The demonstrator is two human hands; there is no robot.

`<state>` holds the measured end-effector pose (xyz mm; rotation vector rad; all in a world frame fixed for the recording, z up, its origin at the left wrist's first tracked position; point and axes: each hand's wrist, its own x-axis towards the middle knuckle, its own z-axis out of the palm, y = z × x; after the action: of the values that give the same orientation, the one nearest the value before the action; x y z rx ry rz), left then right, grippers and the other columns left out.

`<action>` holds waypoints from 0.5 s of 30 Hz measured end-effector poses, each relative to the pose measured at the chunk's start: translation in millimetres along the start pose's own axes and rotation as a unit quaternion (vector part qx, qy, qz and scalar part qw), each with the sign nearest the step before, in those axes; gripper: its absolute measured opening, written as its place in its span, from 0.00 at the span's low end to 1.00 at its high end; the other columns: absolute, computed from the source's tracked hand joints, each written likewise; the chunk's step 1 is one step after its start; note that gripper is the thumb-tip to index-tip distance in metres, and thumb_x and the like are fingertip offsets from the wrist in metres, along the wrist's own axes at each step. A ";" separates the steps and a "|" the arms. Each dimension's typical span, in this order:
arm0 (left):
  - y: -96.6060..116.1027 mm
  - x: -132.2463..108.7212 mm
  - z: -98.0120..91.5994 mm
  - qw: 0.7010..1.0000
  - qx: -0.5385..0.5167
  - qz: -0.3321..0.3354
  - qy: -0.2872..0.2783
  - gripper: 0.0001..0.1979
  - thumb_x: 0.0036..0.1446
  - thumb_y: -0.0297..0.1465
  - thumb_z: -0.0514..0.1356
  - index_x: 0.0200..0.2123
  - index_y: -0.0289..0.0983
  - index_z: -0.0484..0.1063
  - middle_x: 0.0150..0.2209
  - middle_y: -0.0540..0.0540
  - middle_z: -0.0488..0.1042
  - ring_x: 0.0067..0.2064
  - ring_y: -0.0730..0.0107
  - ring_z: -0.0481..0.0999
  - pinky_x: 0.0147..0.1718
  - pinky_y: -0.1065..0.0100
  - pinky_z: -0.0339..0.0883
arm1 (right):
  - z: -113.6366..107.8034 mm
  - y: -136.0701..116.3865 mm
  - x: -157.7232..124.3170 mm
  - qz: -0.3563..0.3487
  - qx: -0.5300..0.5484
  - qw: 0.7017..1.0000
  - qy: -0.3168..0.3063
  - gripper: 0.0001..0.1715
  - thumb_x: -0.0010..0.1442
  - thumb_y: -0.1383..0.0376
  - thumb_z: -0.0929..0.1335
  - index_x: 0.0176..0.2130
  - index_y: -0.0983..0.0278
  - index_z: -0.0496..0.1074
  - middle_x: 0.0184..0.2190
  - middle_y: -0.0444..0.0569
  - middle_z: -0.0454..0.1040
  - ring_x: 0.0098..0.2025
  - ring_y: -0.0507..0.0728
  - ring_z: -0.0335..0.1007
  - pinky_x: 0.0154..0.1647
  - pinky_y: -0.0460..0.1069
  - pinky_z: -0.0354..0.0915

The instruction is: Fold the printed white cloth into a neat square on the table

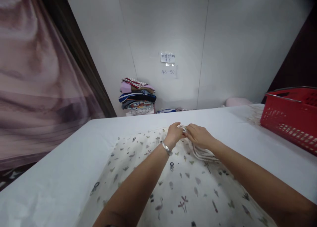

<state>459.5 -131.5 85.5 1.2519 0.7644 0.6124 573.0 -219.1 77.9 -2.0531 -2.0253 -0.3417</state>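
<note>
- The cloth (188, 187), pale with small prints of palms, flamingos, leaves and cacti, lay across the near part of the white tabletop (49, 174), running out of view at the bottom edge.
- The left hand (174, 133), below a silver bracelet (166, 148), had its grip pinched on the cloth's gathered far edge, thumb uppermost.
- The right hand (199, 135) was just beside it, its grip also closed on that edge; the fingertips were partly hidden, so how much cloth each one held could not be told.
- Under the right forearm, several layers of edge lay one over another in a loose curve.
- As for progress, the work looked to be at an early stage: the cloth was laid out and its far edge gathered between the hands, while the broad middle and left side lay open and single, as far as could be judged. Those parts seemed to be what was left to handle.
- On the wall (99, 39), the upper note (167, 57) bore handwritten Chinese characters, too small to read surely; the lower note (168, 72) read "45-50".
- No brand could be read on the red basket (289, 121) at right or the stack of folded fabrics (137, 96) beyond the tabletop.
</note>
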 end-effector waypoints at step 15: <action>-52.7 19.9 -67.3 0.966 0.251 0.030 0.059 0.14 0.51 0.24 0.56 0.43 0.35 0.71 0.44 0.39 0.75 0.37 0.68 0.76 0.35 0.68 0.69 | 41.8 82.2 15.9 0.396 0.448 0.801 0.025 0.15 0.61 0.59 0.59 0.38 0.66 0.68 0.34 0.51 0.74 0.35 0.53 0.71 0.32 0.45 0.65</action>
<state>418.5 -87.3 21.7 1.7183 1.0253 0.5627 655.4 -191.5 43.3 -1.9111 -0.7974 0.6026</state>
